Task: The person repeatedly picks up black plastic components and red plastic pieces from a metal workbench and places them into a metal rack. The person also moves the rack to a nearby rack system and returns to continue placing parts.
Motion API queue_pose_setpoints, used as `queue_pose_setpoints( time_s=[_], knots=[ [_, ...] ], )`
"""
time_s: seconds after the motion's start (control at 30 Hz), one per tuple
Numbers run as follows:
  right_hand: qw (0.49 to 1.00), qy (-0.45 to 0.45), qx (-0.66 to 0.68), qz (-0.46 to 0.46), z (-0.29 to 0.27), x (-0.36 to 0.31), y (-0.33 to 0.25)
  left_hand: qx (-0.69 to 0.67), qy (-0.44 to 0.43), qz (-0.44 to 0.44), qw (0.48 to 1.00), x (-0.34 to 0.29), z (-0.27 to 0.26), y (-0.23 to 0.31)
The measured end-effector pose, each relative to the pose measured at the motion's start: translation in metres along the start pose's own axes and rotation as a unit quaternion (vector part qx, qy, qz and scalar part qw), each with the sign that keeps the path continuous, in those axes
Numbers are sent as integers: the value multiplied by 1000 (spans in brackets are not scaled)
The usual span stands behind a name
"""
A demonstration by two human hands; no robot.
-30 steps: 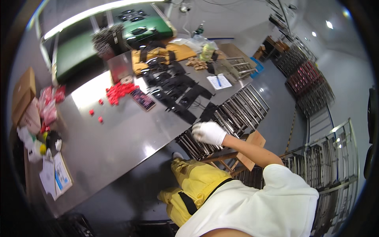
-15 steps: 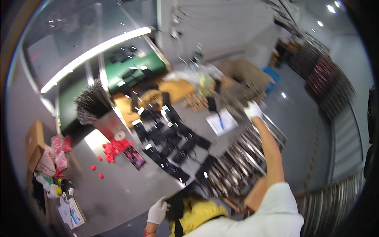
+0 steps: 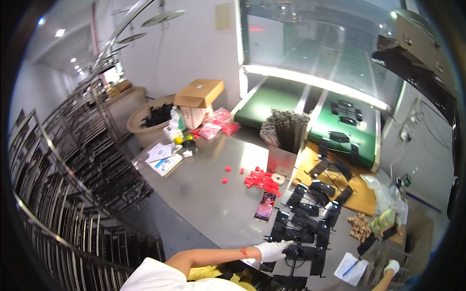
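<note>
My left hand (image 3: 273,250), in a white glove with a red cord at the wrist, reaches across the table's front. Its fingers are stretched out to the edge of a spread of black flat parts with thin wire-like rods (image 3: 306,220). I see nothing held in it. My right hand (image 3: 392,266), also gloved in white, is far to the right, beyond a white sheet of paper (image 3: 350,269) with a blue pen (image 3: 349,268) on it. It is small and blurred, so its grip does not show. A phone (image 3: 265,207) with a lit screen lies left of the black parts.
Red small pieces (image 3: 262,179) are heaped by a metal box of thin dark rods (image 3: 282,162). Green conveyor belts (image 3: 335,121) run behind the grey table (image 3: 204,194). Small brown blocks (image 3: 359,228) lie at right. Metal racks (image 3: 73,184) stand at left, near a round tub (image 3: 141,123).
My view has swung left, bringing in the racks and tub. My left hand has moved from the table's front edge to the black parts. My right hand now appears at the lower right.
</note>
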State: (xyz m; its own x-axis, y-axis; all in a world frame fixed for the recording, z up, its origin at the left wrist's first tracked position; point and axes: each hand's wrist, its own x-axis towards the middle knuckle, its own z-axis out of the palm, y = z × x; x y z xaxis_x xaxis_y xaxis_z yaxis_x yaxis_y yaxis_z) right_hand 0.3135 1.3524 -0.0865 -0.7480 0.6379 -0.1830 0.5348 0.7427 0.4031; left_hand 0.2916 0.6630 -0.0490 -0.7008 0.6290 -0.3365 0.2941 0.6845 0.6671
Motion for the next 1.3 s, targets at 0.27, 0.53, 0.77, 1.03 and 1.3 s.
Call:
queue_pose_setpoints(
  time_s=[0.27, 0.53, 0.77, 1.03, 1.3],
  knots=[
    [956, 287, 0, -61, -3, -37, 11, -17, 50, 32, 998, 24, -5, 9],
    [890, 377, -28, -255, -179, -177, -72, 31, 212, 238, 947, 5, 5, 79],
    [803, 254, 138, -521, -275, -343, -275, 182, 263, 283, 904, -69, -48, 105],
    [747, 126, 169, -631, -251, -495, -572, 98, 276, -83, 952, -221, -88, -73],
    [724, -69, 73, -683, -198, -593, -770, 102, 281, -222, 928, -283, -71, -244]
  ],
)
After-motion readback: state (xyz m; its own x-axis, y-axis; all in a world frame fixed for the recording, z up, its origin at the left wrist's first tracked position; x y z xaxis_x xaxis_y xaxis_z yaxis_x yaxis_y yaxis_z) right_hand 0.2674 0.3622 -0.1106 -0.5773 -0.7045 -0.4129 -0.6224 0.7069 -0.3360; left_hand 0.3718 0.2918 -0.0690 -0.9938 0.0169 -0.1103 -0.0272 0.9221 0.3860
